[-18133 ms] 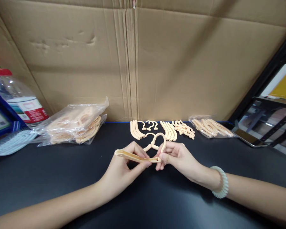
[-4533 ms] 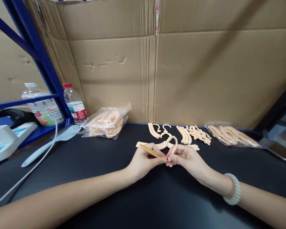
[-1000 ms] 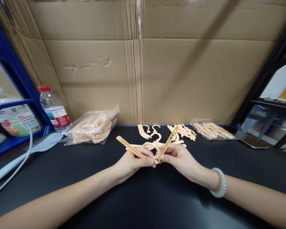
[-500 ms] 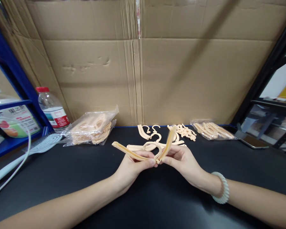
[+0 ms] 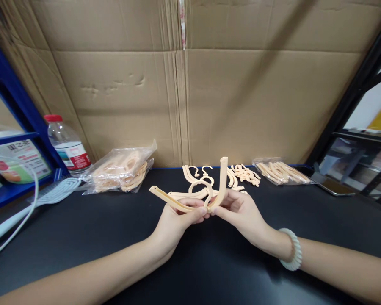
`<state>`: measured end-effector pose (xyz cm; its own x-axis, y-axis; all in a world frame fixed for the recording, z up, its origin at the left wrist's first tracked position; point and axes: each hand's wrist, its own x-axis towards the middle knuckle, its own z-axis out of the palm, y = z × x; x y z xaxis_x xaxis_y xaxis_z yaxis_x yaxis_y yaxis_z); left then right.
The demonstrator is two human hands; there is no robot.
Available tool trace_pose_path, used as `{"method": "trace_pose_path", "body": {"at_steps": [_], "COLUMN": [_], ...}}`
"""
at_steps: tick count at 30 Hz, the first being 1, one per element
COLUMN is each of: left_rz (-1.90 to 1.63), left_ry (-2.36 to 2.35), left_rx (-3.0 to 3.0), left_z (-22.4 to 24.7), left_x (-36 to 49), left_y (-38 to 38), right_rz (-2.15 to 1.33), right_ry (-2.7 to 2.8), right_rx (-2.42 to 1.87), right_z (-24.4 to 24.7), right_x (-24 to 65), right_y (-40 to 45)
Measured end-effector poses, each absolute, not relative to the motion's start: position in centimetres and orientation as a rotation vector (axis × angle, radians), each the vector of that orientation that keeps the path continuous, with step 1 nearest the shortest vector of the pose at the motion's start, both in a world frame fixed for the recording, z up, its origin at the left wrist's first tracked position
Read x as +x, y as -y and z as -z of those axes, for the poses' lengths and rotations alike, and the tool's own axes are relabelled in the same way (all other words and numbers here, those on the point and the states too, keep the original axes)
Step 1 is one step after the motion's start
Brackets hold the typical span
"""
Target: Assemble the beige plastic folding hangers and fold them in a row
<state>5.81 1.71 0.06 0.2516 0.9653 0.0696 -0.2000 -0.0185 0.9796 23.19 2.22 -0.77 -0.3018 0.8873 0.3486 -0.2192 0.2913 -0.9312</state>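
Note:
Between both hands, above the black table, is a beige plastic clothes hanger [image 5: 220,190] with two curved arms and a round hook [image 5: 200,183]. My left hand [image 5: 180,220] pinches it near the joint, by the base of the left arm [image 5: 171,202]. My right hand [image 5: 238,212] grips the base of the right arm, which points steeply upward. The left arm slants up to the left. Behind the hands lie loose beige hanger arms [image 5: 188,174], loose hooks [image 5: 207,170] and a heap of small beige pieces [image 5: 246,173]. The fingertips partly hide the joint.
On the left are bagged beige hanger parts [image 5: 117,169], a red-capped bottle [image 5: 68,146] and a pale blue hairbrush [image 5: 55,192] beside a white cable [image 5: 28,220]. Another clear bag of parts [image 5: 281,170] and a phone [image 5: 332,184] lie at the right. Cardboard [image 5: 114,84] walls the back.
The hanger's right arm has swung more upright and its broad side now faces me. The hook has shifted slightly left and up. Both hands keep their hold.

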Motion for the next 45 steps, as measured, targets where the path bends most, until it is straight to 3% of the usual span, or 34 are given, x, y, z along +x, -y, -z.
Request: {"method": "trace_pose_path", "body": {"at_steps": [12, 16, 21, 30, 45], "left_rz": [-1.106, -1.041, -0.899, -0.751, -0.702], "left_ry": [-0.803, -0.832, -0.872, -0.96, -0.851], "left_rx": [1.051, 1.072, 1.433, 2.468, 2.67], "left_z": [-1.8, -2.6, -3.3, -3.5, -1.6], "left_x": [3.0, 0.8, -1.2, -2.7, -2.3], "left_y": [-4.7, -7.0, -8.6, -9.4, -9.3], "right_rz": [-1.289, -1.102, -0.781, -0.847, -0.515], "right_ry": [1.637, 1.804, 2.11, 2.328, 2.594], "right_rx": [-0.814, -0.998, -1.16, -1.156, -0.986], "right_z": [-3.0, -3.9, -5.0, -4.9, -3.2], "right_x": [29.8, 32.8, 33.7, 33.8, 34.2], "right_y": [-6.9, -8.5, -8.3, -8.3, -9.5]}}
